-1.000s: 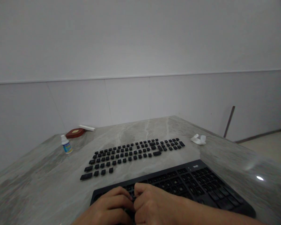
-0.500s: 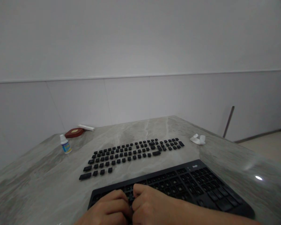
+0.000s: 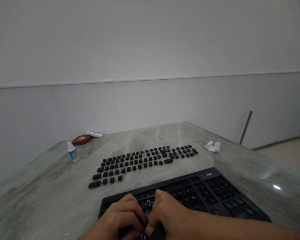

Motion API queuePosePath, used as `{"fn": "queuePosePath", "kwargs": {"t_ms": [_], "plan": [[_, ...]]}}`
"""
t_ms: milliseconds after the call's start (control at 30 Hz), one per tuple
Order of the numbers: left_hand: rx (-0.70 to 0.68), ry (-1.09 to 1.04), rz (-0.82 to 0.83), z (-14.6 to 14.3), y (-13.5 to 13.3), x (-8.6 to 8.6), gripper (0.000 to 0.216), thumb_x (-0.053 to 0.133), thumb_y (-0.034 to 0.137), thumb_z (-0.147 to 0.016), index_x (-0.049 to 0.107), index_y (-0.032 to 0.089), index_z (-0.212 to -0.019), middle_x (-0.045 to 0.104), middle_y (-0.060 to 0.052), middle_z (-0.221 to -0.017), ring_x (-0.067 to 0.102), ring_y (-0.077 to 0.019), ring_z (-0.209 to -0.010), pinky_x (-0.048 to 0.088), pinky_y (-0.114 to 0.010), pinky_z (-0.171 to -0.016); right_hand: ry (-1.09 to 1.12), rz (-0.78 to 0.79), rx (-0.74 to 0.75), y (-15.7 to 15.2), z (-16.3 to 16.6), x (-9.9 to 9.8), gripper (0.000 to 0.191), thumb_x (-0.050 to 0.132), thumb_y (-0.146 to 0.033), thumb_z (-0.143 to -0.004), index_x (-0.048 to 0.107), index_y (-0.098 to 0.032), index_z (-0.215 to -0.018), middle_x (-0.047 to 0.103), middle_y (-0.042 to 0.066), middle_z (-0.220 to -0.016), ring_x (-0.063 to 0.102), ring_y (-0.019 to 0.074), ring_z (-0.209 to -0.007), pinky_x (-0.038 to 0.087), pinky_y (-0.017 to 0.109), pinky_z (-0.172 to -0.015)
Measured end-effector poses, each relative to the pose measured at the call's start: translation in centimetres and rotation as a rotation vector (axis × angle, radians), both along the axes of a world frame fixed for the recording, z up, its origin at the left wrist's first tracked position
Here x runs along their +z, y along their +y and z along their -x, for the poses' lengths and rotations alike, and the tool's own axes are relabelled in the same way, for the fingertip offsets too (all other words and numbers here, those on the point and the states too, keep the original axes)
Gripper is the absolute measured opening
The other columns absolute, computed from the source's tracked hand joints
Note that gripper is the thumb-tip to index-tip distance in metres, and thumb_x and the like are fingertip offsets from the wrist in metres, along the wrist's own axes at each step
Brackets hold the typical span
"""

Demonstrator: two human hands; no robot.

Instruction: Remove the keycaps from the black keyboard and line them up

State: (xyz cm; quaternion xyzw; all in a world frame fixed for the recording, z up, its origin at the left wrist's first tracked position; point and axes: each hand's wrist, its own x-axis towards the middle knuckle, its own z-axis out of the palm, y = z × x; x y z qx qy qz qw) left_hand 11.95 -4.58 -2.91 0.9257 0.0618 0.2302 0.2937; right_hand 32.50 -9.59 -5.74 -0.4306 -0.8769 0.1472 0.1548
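Note:
The black keyboard (image 3: pixel 210 171) lies in front of me on the marbled table, many of its key positions bare of caps. Over its lower left part, my left hand (image 3: pixel 123 218) is curled with fingertips bent down; what they grip, if anything, is hidden. My right hand (image 3: pixel 168 210) is closed beside it, the two nearly touching. From under the right hand a black elongated piece (image 3: pixel 158 231) sticks out toward me, its kind unclear. Small silvery glints show between the hands. Beyond the keyboard, removed black keycaps (image 3: pixel 130 163) lie in rows.
A white bottle with a blue label (image 3: pixel 73 153) stands at the left. Behind it are a reddish-brown box (image 3: pixel 82 140) and a white strip (image 3: pixel 93 134). Crumpled white tissue (image 3: pixel 212 146) lies at the right, near the table's edge. A wall runs along the back.
Both hands have shifted slightly up and right in view, and the right hand has turned. A black piece now shows beneath it. The whole scene has shifted slightly with the camera.

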Motion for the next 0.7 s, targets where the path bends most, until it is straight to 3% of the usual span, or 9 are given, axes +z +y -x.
{"fn": "queuePosePath", "kwargs": {"t_ms": [100, 233, 367, 533, 700], "plan": [[-0.001, -0.025, 0.003, 0.1, -0.1, 0.0, 0.017, 0.055, 0.002, -0.086, 0.063, 0.017, -0.086, 0.069, -0.006, -0.089, 0.060, -0.0162, -0.086, 0.049, -0.027, -0.078, 0.031, 0.021, -0.046, -0.1, 0.1, -0.1, 0.020, 0.067, -0.032, -0.074, 0.066, -0.017, -0.061, 0.055, -0.002, -0.054, 0.048, 0.0118, -0.060, 0.036, 0.025, -0.067], [-0.009, -0.025, 0.007, 0.2, -0.1, -0.1, 0.011, 0.056, 0.011, -0.091, 0.064, 0.017, -0.087, 0.069, -0.007, -0.088, 0.061, -0.0164, -0.084, 0.049, -0.027, -0.077, 0.131, 0.145, -0.041, 0.0, 0.3, 0.4, 0.025, 0.066, -0.017, -0.064, 0.048, -0.015, -0.048, 0.037, -0.009, -0.042, 0.029, 0.0062, -0.044, 0.037, 0.026, -0.071], [-0.072, -0.023, -0.045, 0.2, 0.6, -0.5, 0.016, 0.052, 0.023, -0.096, 0.066, 0.017, -0.090, 0.069, -0.008, -0.087, 0.059, -0.0172, -0.081, 0.047, -0.029, -0.074, 0.234, 0.239, -0.047, 0.1, 0.3, 0.5, 0.029, 0.067, -0.012, -0.063, 0.043, -0.014, -0.046, 0.033, -0.010, -0.040, 0.029, 0.0046, -0.041, 0.035, 0.024, -0.063], [-0.128, -0.021, -0.179, 0.3, 1.5, -2.4, 0.022, 0.051, 0.033, -0.097, 0.062, 0.018, -0.086, 0.066, -0.006, -0.089, 0.053, -0.0178, -0.082, 0.042, -0.028, -0.070, 0.289, 0.259, -0.088, -0.1, 0.4, 0.0, 0.033, 0.067, -0.011, -0.061, 0.039, -0.014, -0.044, 0.026, -0.010, -0.039, 0.030, 0.0042, -0.039, 0.032, 0.023, -0.057], [-0.106, -0.055, -0.257, 0.5, 1.8, -4.4, 0.026, 0.050, 0.038, -0.097, 0.059, 0.016, -0.085, 0.058, -0.005, -0.080, 0.052, -0.0158, -0.081, 0.041, -0.025, -0.068, 0.273, 0.219, -0.140, 0.0, 0.7, -0.6, 0.037, 0.068, -0.013, -0.061, 0.036, -0.014, -0.042, 0.020, -0.010, -0.040, 0.025, 0.0047, -0.041, 0.037, 0.027, -0.069]]}}
